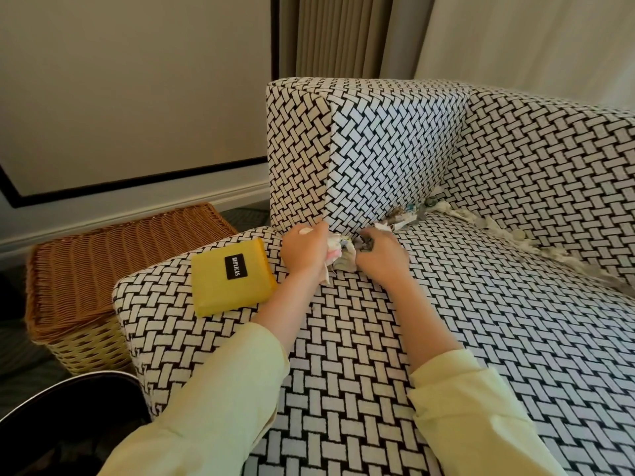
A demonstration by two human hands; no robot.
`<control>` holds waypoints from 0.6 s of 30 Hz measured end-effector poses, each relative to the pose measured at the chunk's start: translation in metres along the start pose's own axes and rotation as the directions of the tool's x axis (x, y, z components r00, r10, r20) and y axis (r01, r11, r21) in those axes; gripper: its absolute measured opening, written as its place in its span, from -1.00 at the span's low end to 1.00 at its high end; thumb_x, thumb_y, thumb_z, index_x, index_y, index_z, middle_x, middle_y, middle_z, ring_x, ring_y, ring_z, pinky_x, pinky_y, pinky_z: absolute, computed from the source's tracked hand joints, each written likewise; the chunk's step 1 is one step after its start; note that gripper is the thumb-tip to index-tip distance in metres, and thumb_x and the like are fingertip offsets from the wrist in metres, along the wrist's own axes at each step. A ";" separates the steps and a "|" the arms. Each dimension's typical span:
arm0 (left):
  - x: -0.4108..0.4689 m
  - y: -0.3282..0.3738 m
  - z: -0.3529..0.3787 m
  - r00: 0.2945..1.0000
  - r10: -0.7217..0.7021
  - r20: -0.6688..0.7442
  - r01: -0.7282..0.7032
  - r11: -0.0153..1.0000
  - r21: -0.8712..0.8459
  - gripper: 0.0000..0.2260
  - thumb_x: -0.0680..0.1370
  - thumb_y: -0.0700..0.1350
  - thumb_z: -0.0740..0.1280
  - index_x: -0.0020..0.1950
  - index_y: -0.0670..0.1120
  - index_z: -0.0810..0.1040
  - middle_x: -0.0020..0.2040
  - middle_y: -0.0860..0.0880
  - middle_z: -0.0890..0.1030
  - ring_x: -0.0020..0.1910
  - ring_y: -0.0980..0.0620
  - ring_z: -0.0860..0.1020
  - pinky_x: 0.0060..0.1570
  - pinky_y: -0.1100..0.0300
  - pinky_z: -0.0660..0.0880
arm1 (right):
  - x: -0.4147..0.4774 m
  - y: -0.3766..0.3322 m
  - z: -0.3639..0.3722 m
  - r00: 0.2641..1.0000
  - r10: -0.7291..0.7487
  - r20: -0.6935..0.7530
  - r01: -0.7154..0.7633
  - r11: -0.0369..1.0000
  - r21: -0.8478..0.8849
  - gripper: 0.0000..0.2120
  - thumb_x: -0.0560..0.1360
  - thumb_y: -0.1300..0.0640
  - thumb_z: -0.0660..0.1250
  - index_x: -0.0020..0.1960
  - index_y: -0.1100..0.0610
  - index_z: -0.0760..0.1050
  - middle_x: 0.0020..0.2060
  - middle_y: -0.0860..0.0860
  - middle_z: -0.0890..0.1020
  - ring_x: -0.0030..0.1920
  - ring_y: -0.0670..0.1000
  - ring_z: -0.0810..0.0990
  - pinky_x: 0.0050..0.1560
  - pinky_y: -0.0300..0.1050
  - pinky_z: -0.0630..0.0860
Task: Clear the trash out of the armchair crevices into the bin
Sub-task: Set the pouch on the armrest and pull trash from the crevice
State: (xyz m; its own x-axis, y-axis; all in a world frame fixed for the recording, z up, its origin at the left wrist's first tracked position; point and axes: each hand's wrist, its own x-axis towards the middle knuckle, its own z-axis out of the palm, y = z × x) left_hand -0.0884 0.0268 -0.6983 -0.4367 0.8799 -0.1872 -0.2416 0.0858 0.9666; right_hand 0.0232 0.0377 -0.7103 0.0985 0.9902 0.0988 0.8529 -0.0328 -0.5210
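Trash [395,219] wedged along armchair [378,321] seat's left and rear crevices. Left hand [304,250] clutches crumpled wad [338,254]; right hand [381,254] pinches scraps. Gather fully, then carry to wicker bin [103,269] beside seat's left edge.

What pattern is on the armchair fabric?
A black-and-white basket-weave pattern covers the upholstered armchair, seen in the head view, the only one here.

Evenly lit by soft daylight, brightest toward 1 o'clock where the pale curtain [536,36] glows. Dimmer toward 7 o'clock, with shadow beside the wicker basket [103,269]. No harsh glare. Sharp at centre; slightly soft, with wide-angle bending of straight lines, toward the edges.
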 end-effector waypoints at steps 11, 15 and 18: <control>0.000 0.001 -0.002 1.000 0.023 0.000 -0.023 0.994 0.108 -0.79 0.44 -0.19 0.30 -0.39 -0.09 0.40 -0.38 -0.03 0.49 -0.23 -0.12 0.56 -0.13 -0.02 0.59 | 0.015 -0.014 0.014 0.996 -0.003 -0.091 -0.020 0.970 -0.244 -0.71 0.53 0.20 0.20 0.21 0.26 0.46 0.28 0.21 0.37 0.28 0.19 0.34 0.28 0.00 0.30; -0.005 0.003 -0.005 0.998 0.048 0.027 -0.052 0.985 0.166 -0.77 0.48 -0.19 0.27 -0.37 -0.09 0.35 -0.37 0.00 0.45 -0.42 0.08 0.44 -0.58 0.36 0.42 | 0.016 -0.023 0.015 0.994 -0.005 -0.112 -0.027 0.958 -0.284 -0.75 0.54 0.28 0.16 0.19 0.27 0.46 0.25 0.21 0.41 0.21 0.15 0.41 0.19 -0.06 0.38; -0.008 0.004 -0.007 0.998 0.050 0.042 -0.057 0.984 0.167 -0.79 0.49 -0.18 0.27 -0.34 -0.06 0.37 -0.32 0.01 0.48 -0.43 0.13 0.45 -0.70 0.44 0.31 | 0.018 -0.019 0.012 0.991 0.010 -0.131 -0.037 0.979 -0.200 -0.74 0.54 0.34 0.13 0.17 0.29 0.49 0.21 0.21 0.47 0.17 0.14 0.46 0.12 -0.09 0.43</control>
State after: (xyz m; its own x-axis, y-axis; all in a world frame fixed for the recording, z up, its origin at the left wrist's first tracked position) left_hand -0.0919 0.0165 -0.6938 -0.4118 0.9018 -0.1308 -0.0683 0.1126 0.9913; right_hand 0.0024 0.0576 -0.7086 0.1737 0.9635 0.2036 0.9341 -0.0957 -0.3440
